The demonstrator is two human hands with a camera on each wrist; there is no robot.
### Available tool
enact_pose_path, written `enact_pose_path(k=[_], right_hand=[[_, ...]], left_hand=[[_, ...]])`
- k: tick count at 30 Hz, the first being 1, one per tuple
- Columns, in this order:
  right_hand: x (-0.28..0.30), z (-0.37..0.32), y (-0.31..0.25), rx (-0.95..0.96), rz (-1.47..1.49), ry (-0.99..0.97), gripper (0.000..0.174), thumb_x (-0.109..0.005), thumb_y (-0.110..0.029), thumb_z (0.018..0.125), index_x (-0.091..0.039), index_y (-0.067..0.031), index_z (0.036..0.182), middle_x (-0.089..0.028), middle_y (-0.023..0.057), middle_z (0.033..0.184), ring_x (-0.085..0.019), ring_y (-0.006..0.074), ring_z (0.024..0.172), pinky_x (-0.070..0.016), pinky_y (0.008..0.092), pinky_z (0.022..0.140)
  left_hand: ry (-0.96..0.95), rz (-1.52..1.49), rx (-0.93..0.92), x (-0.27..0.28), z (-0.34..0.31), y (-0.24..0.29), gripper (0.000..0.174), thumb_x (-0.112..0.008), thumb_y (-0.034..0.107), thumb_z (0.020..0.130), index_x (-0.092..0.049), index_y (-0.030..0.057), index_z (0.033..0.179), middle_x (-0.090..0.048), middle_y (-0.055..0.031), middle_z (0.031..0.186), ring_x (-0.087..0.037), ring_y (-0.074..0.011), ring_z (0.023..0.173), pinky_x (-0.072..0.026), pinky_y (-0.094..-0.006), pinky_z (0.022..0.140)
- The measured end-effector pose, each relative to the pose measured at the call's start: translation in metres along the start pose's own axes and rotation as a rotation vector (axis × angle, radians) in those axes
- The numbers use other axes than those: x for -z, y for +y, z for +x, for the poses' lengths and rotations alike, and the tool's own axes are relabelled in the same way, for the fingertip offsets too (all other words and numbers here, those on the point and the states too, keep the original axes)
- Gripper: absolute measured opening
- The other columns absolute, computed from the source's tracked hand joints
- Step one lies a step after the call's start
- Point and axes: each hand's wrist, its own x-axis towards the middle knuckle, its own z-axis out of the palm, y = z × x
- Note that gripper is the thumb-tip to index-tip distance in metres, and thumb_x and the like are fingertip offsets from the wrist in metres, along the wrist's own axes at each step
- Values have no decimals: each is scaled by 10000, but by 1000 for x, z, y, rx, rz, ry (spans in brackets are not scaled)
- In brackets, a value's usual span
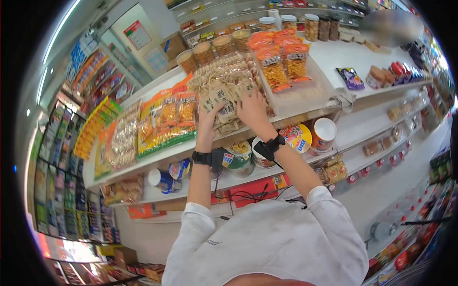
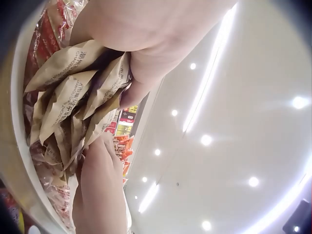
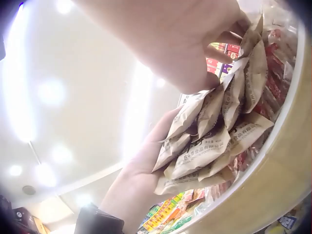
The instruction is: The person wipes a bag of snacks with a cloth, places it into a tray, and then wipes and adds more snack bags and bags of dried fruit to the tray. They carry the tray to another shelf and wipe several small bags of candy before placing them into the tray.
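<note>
Both hands hold a cluster of tan paper snack packets between them, at the front of a shelf display. My left hand grips the left side of the bunch; my right hand grips the right side, fingers over the tops. In the left wrist view the packets stand on edge in overlapping rows, close over clear-wrapped goods with red print. Dark printing shows on the packets in the right wrist view, where some fingertips are hidden behind them.
Left of the hands lie orange and yellow snack bags. To the right, a translucent bin holds orange bags of corn-coloured snacks. Round tubs line the back. Instant noodle cups fill the lower shelf, with loose cables hanging before it.
</note>
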Motion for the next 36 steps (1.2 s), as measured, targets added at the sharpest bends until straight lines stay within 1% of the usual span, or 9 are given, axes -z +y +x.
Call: enact_pose_path(k=[2, 8, 11, 14, 17, 23, 26, 31, 36], right_hand=[[-4, 0, 6, 67, 48, 87, 387, -649, -183, 845, -600, 12, 1175, -573, 220, 1144, -523, 395, 1106, -425, 512, 938], [10, 3, 15, 134, 177, 9, 329, -670, -114, 830, -624, -17, 1142, -591, 201, 1129, -548, 410, 1133, -463, 483, 938], [15, 10, 17, 85, 332, -84, 352, -678, -163, 819, -629, -25, 1138, -579, 207, 1060, -589, 416, 1015, -491, 501, 847], [-1, 12, 19, -32, 460, 163, 367, -690, -192, 818, -626, -10, 1130, -622, 235, 1042, -624, 443, 955, -510, 505, 813], [2, 22, 28, -126, 418, -309, 400, -696, -233, 833, -615, 0, 1149, -661, 265, 1025, -640, 444, 962, -511, 501, 842], [3, 23, 21, -77, 588, -229, 476, -704, -261, 848, -592, 42, 1198, -667, 299, 1046, -656, 431, 987, -520, 485, 851], [19, 22, 16, -26, 743, -158, 494, -732, -262, 843, -591, 62, 1188, -687, 257, 1034, -684, 373, 957, -532, 453, 840], [51, 19, 15, -346, 982, -553, 583, -782, -302, 843, -559, 60, 1241, -705, 157, 1096, -678, 237, 988, -534, 364, 875], [75, 7, -9, -101, 1166, -373, 628, -766, -295, 868, -492, 48, 1318, -675, 163, 1176, -652, 229, 1073, -505, 356, 937]], left_hand=[[33, -22, 38, 4, 2, -9, 472, -771, 3, 811, -572, 17, 1239, -679, -79, 1154, -654, -168, 1039, -554, -310, 862], [117, -83, 8, -3, -13, -4, 447, -771, 10, 817, -577, 44, 1219, -667, -51, 1073, -644, -158, 955, -550, -301, 813], [132, -75, 19, 4, -11, -8, 431, -772, 14, 818, -577, 52, 1200, -658, -42, 1048, -636, -150, 927, -547, -304, 793], [183, -153, 39, 13, -3, -18, 419, -770, 18, 823, -576, 48, 1194, -660, -43, 1049, -643, -155, 905, -544, -305, 786], [191, -116, 30, 5, -12, -10, 430, -768, 22, 829, -576, 37, 1213, -661, -41, 1057, -649, -163, 895, -549, -304, 774], [120, -196, 124, -3, -21, -6, 432, -749, 55, 855, -570, 23, 1246, -670, -61, 1096, -673, -186, 987, -587, -339, 818], [107, -203, 87, 1, -24, -11, 430, -733, 74, 872, -561, 23, 1263, -668, -78, 1130, -678, -194, 1015, -598, -356, 837], [78, -269, 147, 6, -37, -1, 480, -717, 57, 867, -531, 33, 1309, -655, -94, 1177, -676, -209, 1032, -604, -372, 840], [28, -205, -51, -10, -61, 38, 559, -704, 25, 850, -478, 9, 1360, -648, -137, 1208, -681, -243, 1040, -602, -380, 854]])
